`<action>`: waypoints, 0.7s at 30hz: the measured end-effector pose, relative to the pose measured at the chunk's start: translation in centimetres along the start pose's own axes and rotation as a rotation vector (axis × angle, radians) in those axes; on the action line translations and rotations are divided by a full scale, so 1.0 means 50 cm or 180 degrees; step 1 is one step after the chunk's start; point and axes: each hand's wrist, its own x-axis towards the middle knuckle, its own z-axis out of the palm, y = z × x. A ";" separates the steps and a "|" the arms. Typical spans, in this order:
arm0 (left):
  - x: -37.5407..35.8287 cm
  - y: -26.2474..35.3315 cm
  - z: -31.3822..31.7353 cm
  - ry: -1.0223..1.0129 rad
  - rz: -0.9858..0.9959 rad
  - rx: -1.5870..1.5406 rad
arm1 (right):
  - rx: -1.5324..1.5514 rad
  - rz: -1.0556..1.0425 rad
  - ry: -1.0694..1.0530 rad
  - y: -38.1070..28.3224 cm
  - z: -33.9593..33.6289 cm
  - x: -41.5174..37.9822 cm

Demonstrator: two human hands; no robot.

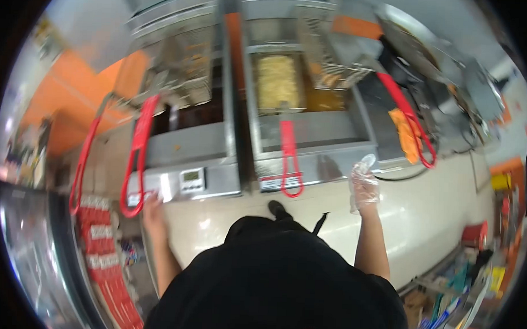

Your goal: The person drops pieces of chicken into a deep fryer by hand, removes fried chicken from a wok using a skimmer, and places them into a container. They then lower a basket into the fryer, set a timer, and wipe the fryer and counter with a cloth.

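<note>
Two fryers, four red handles, two hands: at far left, one red handle [91,135] slants down beside the left fryer [195,139], above a rack of red packets [106,263]. A second handle [146,124] crosses that fryer's left side, its loop dipping past the front edge. The left hand [152,216], blurred, hangs just beside this loop at the front left corner; I cannot tell whether it touches the loop, or whether its fingers are spread or pinching. One timer [192,179] sits near the front right corner.

A narrow dark gap parts the two machines. In the right fryer [317,131], one basket [301,87] of pale yellow food [278,81] stands toward the back left, its handle [287,136] overhanging the front edge. One basket [320,44] is raised at the back right.

The right hand [364,188], in a clear glove, is out by the front right corner; from here I cannot tell if it pinches anything. Beyond lie one orange cloth [405,134] and the fourth handle [396,94]. Pale floor [424,205] spreads wide rightward, toward one red bucket [474,234].
</note>
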 end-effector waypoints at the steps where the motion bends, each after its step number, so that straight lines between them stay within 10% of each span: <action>1: -0.008 0.006 -0.049 -0.0024 -0.1132 0.0090 | 0.0020 0.0005 0.0192 -0.010 -0.023 -0.006; 5: -0.168 -0.072 -0.182 0.0706 -0.3218 -0.0342 | -0.0717 -0.0003 0.0505 -0.081 -0.049 -0.036; 10: -0.385 -0.156 -0.164 -0.0408 -0.3207 0.1512 | -0.1168 -0.0117 0.0344 -0.107 -0.014 -0.018; 11: -0.419 -0.156 -0.143 -0.0677 -0.3185 0.1733 | -0.2588 -0.0392 0.0261 -0.095 -0.009 0.004; 14: -0.470 -0.119 -0.046 -0.1322 -0.2850 0.1942 | -0.3059 0.0341 -0.0377 -0.149 0.091 0.049; 18: -0.370 0.050 0.181 -0.1793 -0.1753 0.1569 | -0.2675 -0.0363 -0.1036 -0.088 0.084 0.162; 21: -0.257 0.266 0.395 -0.1668 -0.0292 0.1159 | -0.0352 0.0465 -0.1156 -0.081 0.073 0.209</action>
